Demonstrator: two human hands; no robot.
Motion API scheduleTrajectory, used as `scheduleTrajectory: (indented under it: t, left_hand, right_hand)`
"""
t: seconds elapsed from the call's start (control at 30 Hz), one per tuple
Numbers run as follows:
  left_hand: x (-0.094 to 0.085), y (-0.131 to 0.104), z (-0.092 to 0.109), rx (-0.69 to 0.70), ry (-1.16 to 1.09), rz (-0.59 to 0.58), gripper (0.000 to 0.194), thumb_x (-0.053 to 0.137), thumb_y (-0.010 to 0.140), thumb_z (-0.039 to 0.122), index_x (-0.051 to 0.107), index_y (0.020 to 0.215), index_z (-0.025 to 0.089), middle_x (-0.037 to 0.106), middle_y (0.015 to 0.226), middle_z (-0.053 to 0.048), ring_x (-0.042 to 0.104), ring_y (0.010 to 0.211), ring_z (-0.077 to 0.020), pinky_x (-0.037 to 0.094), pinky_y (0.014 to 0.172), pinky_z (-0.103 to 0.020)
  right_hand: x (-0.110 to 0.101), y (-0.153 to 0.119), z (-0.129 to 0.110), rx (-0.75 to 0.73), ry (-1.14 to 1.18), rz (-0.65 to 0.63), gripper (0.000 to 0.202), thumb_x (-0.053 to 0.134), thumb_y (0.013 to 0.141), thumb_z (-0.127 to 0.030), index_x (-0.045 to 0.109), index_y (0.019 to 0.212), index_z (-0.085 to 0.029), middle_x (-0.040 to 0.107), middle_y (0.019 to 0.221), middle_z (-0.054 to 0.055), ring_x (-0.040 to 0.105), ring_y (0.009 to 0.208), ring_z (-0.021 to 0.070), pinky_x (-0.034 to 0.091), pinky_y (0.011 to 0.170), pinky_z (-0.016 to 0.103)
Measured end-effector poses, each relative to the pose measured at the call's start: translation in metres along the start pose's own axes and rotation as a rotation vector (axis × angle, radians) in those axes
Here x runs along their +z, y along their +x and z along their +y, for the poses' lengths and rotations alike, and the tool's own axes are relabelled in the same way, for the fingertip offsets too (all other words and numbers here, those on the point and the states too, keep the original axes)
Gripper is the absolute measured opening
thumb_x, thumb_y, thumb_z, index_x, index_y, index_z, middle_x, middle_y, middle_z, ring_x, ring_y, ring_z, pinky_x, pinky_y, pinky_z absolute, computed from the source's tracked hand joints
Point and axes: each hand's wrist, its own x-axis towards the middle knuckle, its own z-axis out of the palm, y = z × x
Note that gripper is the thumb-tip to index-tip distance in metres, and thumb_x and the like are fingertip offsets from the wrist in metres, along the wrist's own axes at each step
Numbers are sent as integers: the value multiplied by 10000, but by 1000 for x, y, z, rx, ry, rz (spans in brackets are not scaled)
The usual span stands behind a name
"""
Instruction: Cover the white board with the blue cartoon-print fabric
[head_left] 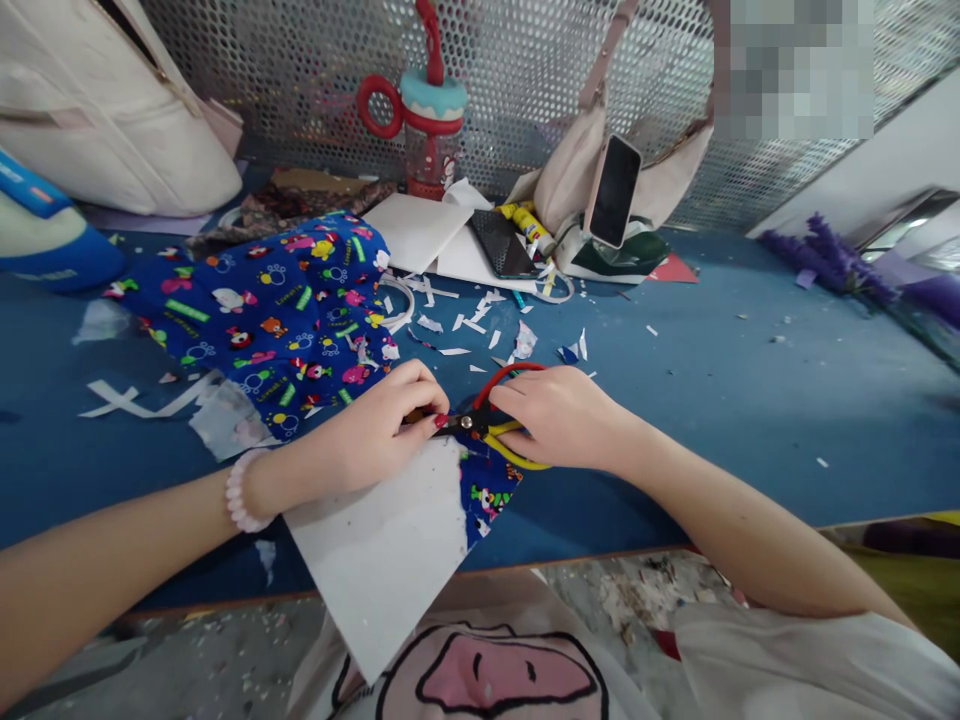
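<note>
My right hand [559,415] is closed on a pair of scissors [466,423] with one red and one yellow handle loop. Their blades point left, at the upper edge of a white sheet [382,540]. A strip of blue cartoon-print fabric [491,485] sticks out along the sheet's right side. My left hand [382,430], with a pink bead bracelet above it, pinches the white sheet close to the blades; its fingertips partly hide the cut. Behind that hand a larger piece of the same blue printed fabric [277,310] lies on the table.
White paper scraps [472,322] litter the blue table [735,400]. At the back are a tumbler [433,130], a dark phone [501,243], another phone [615,190] leaning on a bag [574,165], and white boards [416,230]. Purple flowers [829,255] lie right; a backpack [135,110] stands left.
</note>
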Motion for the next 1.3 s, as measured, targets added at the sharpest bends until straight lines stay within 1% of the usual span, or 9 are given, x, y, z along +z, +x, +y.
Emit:
scheduleTrajectory:
  t: [0.1, 0.23, 0.37, 0.5, 0.8, 0.93, 1.1, 1.2, 1.3]
  left_hand:
    - [-7, 2, -3, -30, -36, 24, 177, 427, 909, 273, 579, 872, 191, 574, 951, -35, 567, 908, -184, 478, 834, -339]
    - [-21, 1, -8, -114, -144, -56, 245, 440, 924, 362, 577, 1035, 193, 641, 1016, -51, 619, 933, -199, 509, 812, -336]
    - [-28, -4, -10, 42, 150, -97, 235, 461, 947, 372, 601, 1016, 196, 637, 1034, -55, 594, 967, -219, 477, 866, -359]
    - [-24, -6, -9, 136, 440, -140, 236, 442, 981, 323, 622, 976, 171, 625, 994, -68, 577, 923, -230, 444, 840, -377]
    - [-10, -5, -12, 244, 444, -109, 255, 351, 1010, 193, 601, 967, 171, 617, 1009, -63, 572, 905, -201, 443, 801, -335]
    - [-6, -10, -18, 351, 595, -76, 203, 391, 983, 147, 592, 991, 171, 616, 1063, -94, 555, 932, -234, 425, 787, -357]
    - [-6, -10, -17, 473, 839, -56, 166, 445, 945, 118, 594, 976, 186, 623, 999, -95, 541, 865, -255, 390, 715, -370]
    - [-7, -10, -16, 478, 848, -63, 194, 422, 944, 102, 597, 979, 180, 619, 996, -101, 547, 861, -255, 398, 715, -374]
    - [-9, -10, -13, 414, 708, -102, 216, 403, 945, 96, 599, 983, 179, 619, 1009, -93, 561, 885, -241, 425, 765, -369]
  right_hand:
    - [3, 2, 2, 7, 32, -13, 155, 491, 799, -257, 601, 828, -152, 643, 728, 61, 496, 624, 152, 227, 580, 301]
    - [6, 2, 4, 21, 54, -23, 173, 489, 798, -273, 604, 836, -150, 641, 737, 63, 495, 632, 153, 228, 579, 300]
    - [7, 1, 5, 27, 54, -22, 182, 486, 803, -278, 607, 842, -148, 648, 751, 65, 501, 639, 154, 234, 582, 299]
    - [6, 1, 3, 27, 46, -25, 175, 490, 800, -278, 602, 833, -148, 645, 749, 65, 497, 639, 151, 238, 582, 298]
    - [4, 2, -1, 8, 67, -3, 139, 501, 788, -259, 584, 821, -153, 644, 752, 65, 521, 652, 157, 257, 591, 298]
    - [3, 2, -1, 19, 61, -21, 150, 496, 781, -264, 584, 831, -152, 651, 759, 70, 538, 666, 170, 257, 590, 304]
    - [1, 2, -2, 48, 50, -42, 161, 507, 781, -277, 577, 848, -149, 660, 787, 77, 550, 690, 177, 262, 593, 306]
    - [0, 2, -2, 54, 47, -44, 153, 507, 781, -268, 574, 848, -148, 659, 786, 77, 550, 693, 177, 261, 593, 308]
    - [1, 2, 0, 41, 61, -27, 149, 504, 780, -268, 573, 845, -152, 651, 775, 70, 542, 684, 174, 261, 593, 305]
